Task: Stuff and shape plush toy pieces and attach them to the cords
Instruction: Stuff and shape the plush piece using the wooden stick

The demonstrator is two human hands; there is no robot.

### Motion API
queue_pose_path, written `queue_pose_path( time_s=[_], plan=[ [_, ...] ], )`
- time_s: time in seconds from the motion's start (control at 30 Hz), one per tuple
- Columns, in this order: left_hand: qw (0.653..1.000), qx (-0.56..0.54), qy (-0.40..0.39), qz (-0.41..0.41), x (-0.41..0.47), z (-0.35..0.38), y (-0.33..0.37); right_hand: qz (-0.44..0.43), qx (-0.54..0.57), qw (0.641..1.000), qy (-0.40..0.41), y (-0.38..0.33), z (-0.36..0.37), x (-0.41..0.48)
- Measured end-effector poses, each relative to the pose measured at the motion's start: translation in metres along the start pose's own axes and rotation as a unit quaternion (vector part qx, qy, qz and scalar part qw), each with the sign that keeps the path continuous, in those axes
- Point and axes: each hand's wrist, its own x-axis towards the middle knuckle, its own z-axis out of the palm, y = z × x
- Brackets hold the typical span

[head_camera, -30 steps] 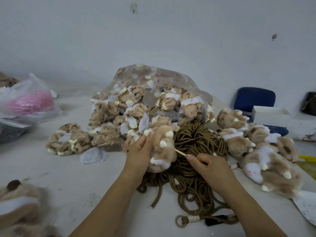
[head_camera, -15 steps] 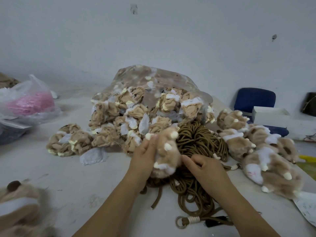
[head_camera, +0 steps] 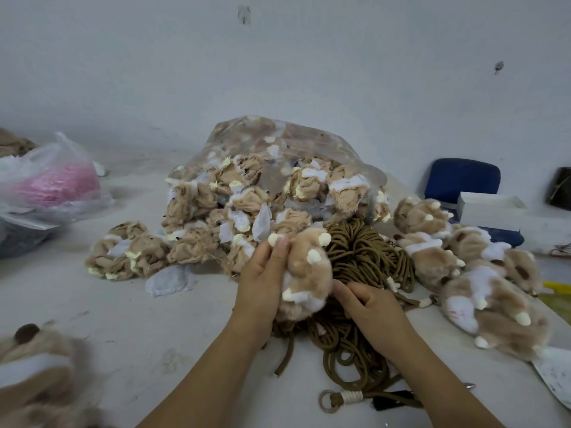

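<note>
Plush piece (head_camera: 309,273) is up off the table, held between both hands just in front of the cords. It is a tan, fuzzy, rounded lump with a white patch low down and small cream nubs poking out like claws.

Left hand (head_camera: 262,282) is wrapped round the piece's left side, fingers curled over the top, with a thumb by one cream nub. Right hand (head_camera: 370,307) sits at the lower right edge, fingers curled in tight, thumb and forefinger nipping the fur there. What else may be in that pinch is hidden.

Right behind and under the piece is the cords (head_camera: 364,257) pile: olive-brown round rope, loops heaped thick. One end nearest the camera carries a ring (head_camera: 329,401) bound with pale wrapping.

Behind that a clear plastic bag (head_camera: 309,140) lies slumped open, spilling limp, crumpled tan pieces with frayed white lining. More of these flat pieces (head_camera: 129,251) lie loose to the left. On the right is a row of stuffed pieces (head_camera: 479,273), plump and furry, touching one another.

All of it rests on the pale, scuffed table (head_camera: 123,319). Far left is a thin bag (head_camera: 52,183) with something pink inside. Far right, a blue chair (head_camera: 463,177) stands behind a white box (head_camera: 491,208).
</note>
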Motion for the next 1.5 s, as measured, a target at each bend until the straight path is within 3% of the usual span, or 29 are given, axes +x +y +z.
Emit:
queue_pose_path(
  time_s=[0.33,0.53,0.63,0.7,0.8,0.9,1.07,1.13,1.2,1.37,1.5],
  plan=[
    [0.994,0.028,-0.096,-0.036,-0.011,0.018,0.002,0.01,0.034,0.999,0.027,-0.001,0.009,-0.001],
    [0.977,-0.085,-0.103,-0.166,-0.014,0.013,-0.01,0.021,0.05,0.992,0.117,-0.004,0.0,0.003],
    [0.934,-0.218,-0.084,-0.27,-0.008,0.012,-0.009,0.007,0.043,0.991,0.127,0.003,-0.005,0.002],
    [0.905,-0.297,-0.075,-0.296,-0.004,0.006,-0.01,-0.003,0.035,0.992,0.118,0.008,-0.009,0.003],
    [0.9,-0.326,-0.067,-0.282,0.003,-0.004,-0.007,-0.002,-0.014,0.997,0.078,0.018,-0.019,0.006],
    [0.926,-0.293,-0.028,-0.235,0.01,-0.011,-0.004,0.033,-0.111,0.992,0.055,0.03,-0.032,0.011],
    [0.991,-0.071,0.044,-0.109,0.014,-0.013,-0.005,0.083,-0.191,0.977,0.037,0.048,-0.045,0.017],
    [0.997,0.016,0.05,-0.053,0.013,-0.013,-0.002,0.113,-0.232,0.966,0.01,0.054,-0.049,0.018],
    [0.998,0.027,0.054,-0.018,0.012,-0.014,0.001,0.134,-0.216,0.967,0.025,0.057,-0.052,0.017],
    [0.998,0.043,0.033,-0.021,0.008,-0.005,0.003,0.176,-0.114,0.97,0.127,0.058,-0.054,0.021],
    [0.996,0.032,-0.033,-0.074,0.004,0.0,-0.001,0.215,-0.151,0.954,0.145,0.063,-0.056,0.021]
  ],
)
